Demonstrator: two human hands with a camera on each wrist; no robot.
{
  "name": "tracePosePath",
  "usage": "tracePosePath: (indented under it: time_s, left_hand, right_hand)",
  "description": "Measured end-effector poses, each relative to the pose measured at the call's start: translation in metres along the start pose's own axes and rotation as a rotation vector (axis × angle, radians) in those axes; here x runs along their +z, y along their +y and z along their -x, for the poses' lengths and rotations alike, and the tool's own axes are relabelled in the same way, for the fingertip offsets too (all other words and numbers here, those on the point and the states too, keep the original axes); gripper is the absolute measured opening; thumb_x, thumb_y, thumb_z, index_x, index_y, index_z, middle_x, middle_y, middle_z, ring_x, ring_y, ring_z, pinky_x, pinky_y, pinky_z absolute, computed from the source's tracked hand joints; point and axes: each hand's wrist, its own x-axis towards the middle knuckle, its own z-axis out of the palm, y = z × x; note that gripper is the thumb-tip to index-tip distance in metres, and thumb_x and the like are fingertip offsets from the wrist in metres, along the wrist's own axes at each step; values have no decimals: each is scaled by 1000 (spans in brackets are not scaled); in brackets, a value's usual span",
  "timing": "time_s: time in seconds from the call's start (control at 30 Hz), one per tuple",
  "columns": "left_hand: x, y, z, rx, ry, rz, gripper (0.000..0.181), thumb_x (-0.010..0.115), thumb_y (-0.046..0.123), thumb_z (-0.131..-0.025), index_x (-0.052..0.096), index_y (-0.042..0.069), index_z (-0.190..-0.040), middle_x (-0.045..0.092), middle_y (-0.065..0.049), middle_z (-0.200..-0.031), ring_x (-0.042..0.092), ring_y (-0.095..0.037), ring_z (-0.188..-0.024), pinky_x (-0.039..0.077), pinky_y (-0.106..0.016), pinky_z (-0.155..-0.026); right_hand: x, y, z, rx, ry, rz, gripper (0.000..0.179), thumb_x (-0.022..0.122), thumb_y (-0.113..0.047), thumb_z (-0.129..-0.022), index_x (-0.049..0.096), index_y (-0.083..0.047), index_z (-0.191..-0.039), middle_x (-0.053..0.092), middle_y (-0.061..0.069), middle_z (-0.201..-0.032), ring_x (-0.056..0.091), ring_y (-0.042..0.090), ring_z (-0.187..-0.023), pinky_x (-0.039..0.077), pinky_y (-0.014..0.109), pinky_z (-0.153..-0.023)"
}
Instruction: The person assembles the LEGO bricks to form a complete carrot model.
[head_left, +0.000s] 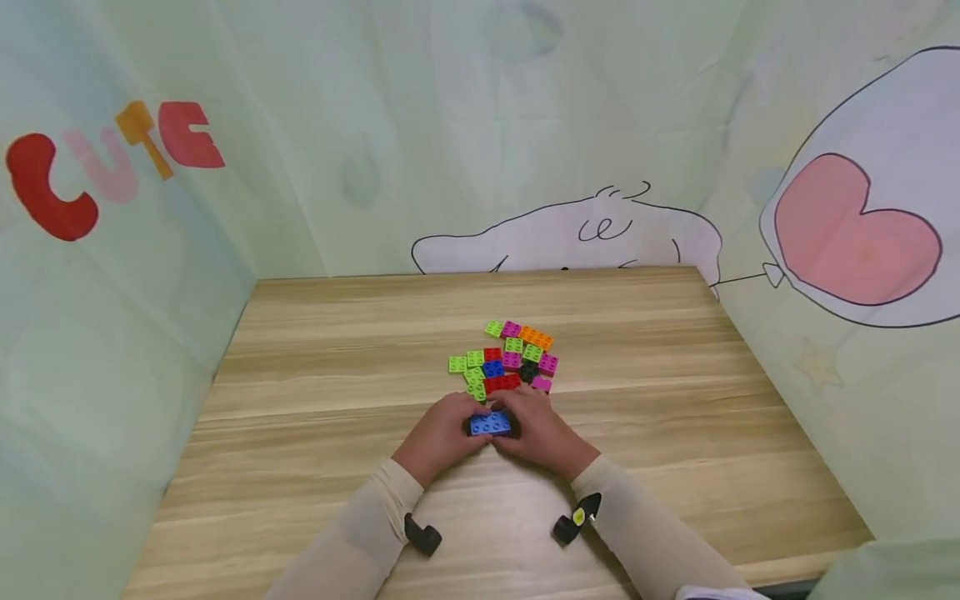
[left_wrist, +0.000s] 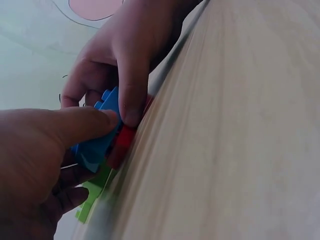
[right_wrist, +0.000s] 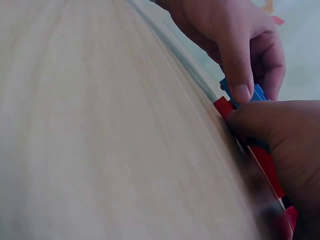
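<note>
A blue toy building brick (head_left: 491,423) with studs on top lies between both hands in the head view. My left hand (head_left: 444,435) holds its left end, the thumb lying along the side of the blue brick (left_wrist: 100,145) in the left wrist view. Directly under it is a red brick (left_wrist: 121,145), close over the table. My right hand (head_left: 542,428) curls around the right end, its thumb pressing the red brick (right_wrist: 223,106) just below the blue one in the right wrist view. The fingers hide much of both bricks.
Just beyond the hands, several loose bricks lie on the wooden table (head_left: 337,350): light green (head_left: 457,364), red (head_left: 502,383), dark blue (head_left: 492,368), magenta (head_left: 549,364), black (head_left: 528,370) and orange (head_left: 536,337). A printed cloth (head_left: 360,100) surrounds the table's back and sides.
</note>
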Motion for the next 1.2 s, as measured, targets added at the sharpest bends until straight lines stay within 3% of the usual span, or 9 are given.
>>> tracePosePath:
  time_s: [0.17,0.53,1.2]
  left_hand:
    - [2,4,1,-1,17,-24,31,89,21,-83,77,8,-109,72,-4,-105,64,-19,-96,55,-38,-89]
    - [2,13,-3,-37,-12,17,27,87,18,-84,77,6,-105,72,-5,-104,65,-23,-97,53,-42,-92]
    - [-4,19,-5,-65,-23,-16,25,87,14,-83,75,6,-104,71,-5,-104,62,-23,-96,53,-42,-91]
  right_hand:
    - [4,-2,0,-4,1,-11,51,85,-25,-86,62,-15,-130,68,-2,-127,54,18,-121,41,44,-105]
    - [4,-2,2,9,36,-59,50,87,-23,-84,63,-16,-127,67,-4,-122,55,16,-114,45,39,-100]
    - [4,0,-2,41,32,-91,49,88,-21,-83,62,-15,-123,64,-3,-117,56,16,-110,48,38,-97]
